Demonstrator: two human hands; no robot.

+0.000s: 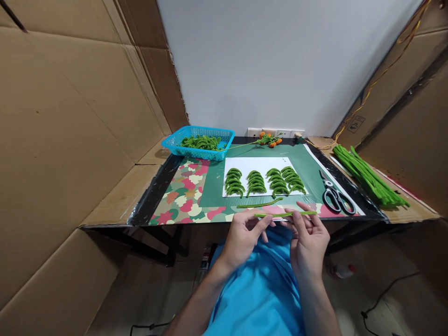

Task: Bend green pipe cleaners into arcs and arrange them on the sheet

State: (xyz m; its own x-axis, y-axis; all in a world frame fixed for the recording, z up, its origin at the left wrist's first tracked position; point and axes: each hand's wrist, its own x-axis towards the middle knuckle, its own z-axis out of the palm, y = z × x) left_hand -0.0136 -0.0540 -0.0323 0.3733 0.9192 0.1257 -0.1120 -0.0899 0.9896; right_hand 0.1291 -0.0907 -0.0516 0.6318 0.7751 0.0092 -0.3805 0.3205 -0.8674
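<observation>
Between my left hand point(248, 229) and my right hand point(308, 233) a green pipe cleaner point(282, 215) stretches roughly level at the table's front edge. Thumb and fingers of each hand pinch it. Just beyond lies another green pipe cleaner point(259, 204), slightly bent, on the table mat. Farther back, a white sheet point(245, 163) carries several rows of curved, folded green pieces point(256, 183). Black-handled scissors point(334, 196) rest to the right of my right hand.
A blue basket point(205, 153) at the back left holds many green pieces. An orange flower point(271, 139) with a long green stem lies near the wall sockets point(280, 133). On cardboard at the right sits a bundle of long green pipe cleaners point(371, 177). Cardboard walls stand on both sides.
</observation>
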